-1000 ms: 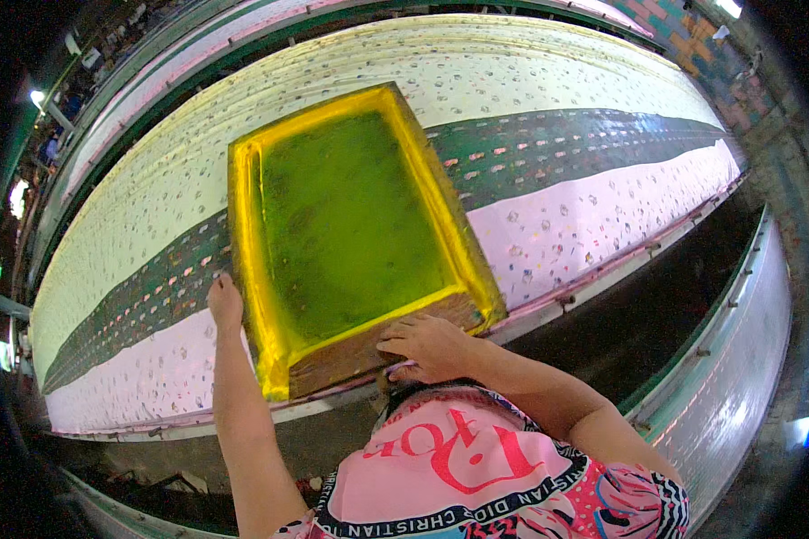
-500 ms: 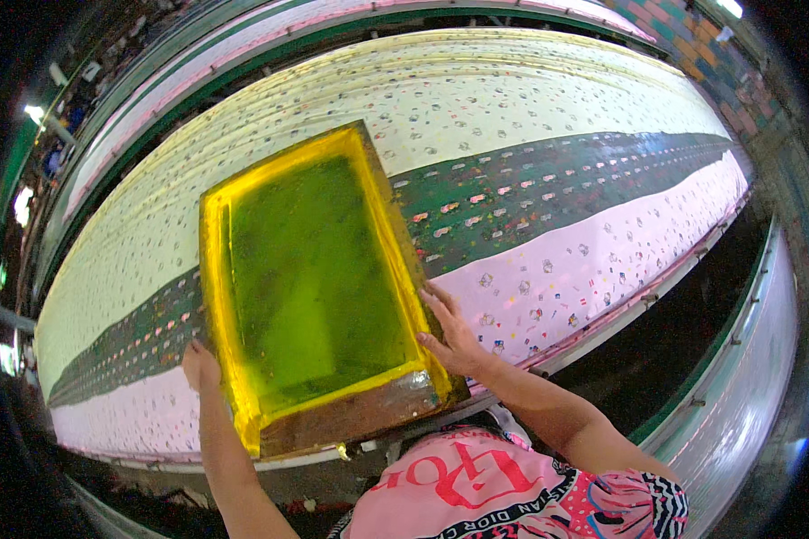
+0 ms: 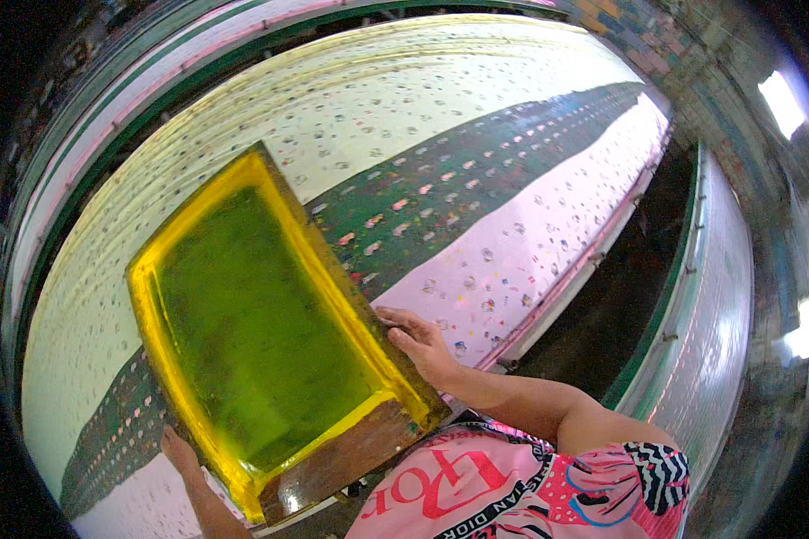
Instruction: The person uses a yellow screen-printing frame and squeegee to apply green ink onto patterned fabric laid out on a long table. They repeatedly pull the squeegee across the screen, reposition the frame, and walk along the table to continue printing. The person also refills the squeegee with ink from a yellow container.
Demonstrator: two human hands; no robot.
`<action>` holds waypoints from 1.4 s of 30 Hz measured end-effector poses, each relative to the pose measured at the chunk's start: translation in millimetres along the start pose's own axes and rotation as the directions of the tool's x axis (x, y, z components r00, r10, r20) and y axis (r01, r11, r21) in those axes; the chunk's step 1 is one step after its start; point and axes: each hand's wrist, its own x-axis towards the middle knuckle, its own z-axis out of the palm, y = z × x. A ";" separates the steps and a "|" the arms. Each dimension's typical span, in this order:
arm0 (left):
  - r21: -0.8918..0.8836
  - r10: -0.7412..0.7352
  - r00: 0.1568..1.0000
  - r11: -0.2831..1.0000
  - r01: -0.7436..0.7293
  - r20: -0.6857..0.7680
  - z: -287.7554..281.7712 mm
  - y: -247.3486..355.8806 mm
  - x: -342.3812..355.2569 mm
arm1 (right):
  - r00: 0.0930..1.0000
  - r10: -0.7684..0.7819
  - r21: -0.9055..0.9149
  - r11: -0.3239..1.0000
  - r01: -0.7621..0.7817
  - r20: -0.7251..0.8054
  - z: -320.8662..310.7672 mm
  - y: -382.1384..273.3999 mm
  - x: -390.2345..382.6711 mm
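A screen-printing frame [image 3: 343, 444] with yellow-coated borders and green translucent mesh [image 3: 256, 328] is held tilted in front of me, above a long printing table. My right hand [image 3: 422, 349] grips its right side near the close end, thumb on top and some fingers along the edge. On the opposite side my left hand [image 3: 182, 454] holds the left edge, its fingers partly hidden by the frame. Beneath lies pale yellow-white fabric [image 3: 351, 117] with small printed figures, and closer to me a pink printed fabric [image 3: 512, 242].
Between the fabrics runs a dark green strip of tabletop [image 3: 404, 216] carrying rows of small printed marks. Another long table with a shiny surface [image 3: 706, 296] stands to the right, across a dark gap. Further tables [image 3: 153, 85] run along the far left.
My view has turned to the right, so the frame and table appear shifted left. Both hands keep their hold on the frame.
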 end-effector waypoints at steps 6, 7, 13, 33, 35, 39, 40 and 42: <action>-0.238 -0.032 0.963 0.966 0.099 0.269 -33.7 -7.9 19.7 | 0.983 -0.126 0.024 0.992 0.123 0.136 29.7 -48.6 1.9; -0.359 -0.064 0.945 0.915 0.184 0.320 -29.3 -2.6 20.9 | 0.963 -0.227 -0.028 0.972 0.233 0.142 32.1 -52.3 7.2; -0.620 -0.086 0.852 0.649 0.441 0.516 18.3 139.8 -60.4 | 0.981 -0.131 -0.135 0.979 0.151 0.146 -67.3 -99.4 51.6; -0.707 -0.075 0.934 0.633 0.315 0.349 337.7 513.1 -403.0 | 1.000 -0.007 -0.322 0.947 0.003 -0.011 -582.0 -251.1 186.1; -0.637 -0.205 0.939 0.692 0.339 0.277 357.5 533.8 -425.2 | 0.999 -0.010 -0.292 0.957 0.000 -0.034 -611.8 -257.1 187.6; -0.654 -0.231 0.944 0.680 0.330 0.236 389.5 546.1 -457.4 | 0.998 0.057 -0.085 0.995 -0.058 -0.017 -650.1 -271.8 188.0; -0.663 -0.191 0.949 0.680 0.312 0.251 395.0 549.6 -464.2 | 0.998 0.062 -0.065 0.996 -0.063 -0.020 -658.6 -273.8 187.6; -0.682 -0.111 0.954 0.677 0.278 0.278 406.8 556.3 -475.7 | 0.997 0.075 -0.026 0.997 -0.075 -0.026 -678.3 -275.8 187.3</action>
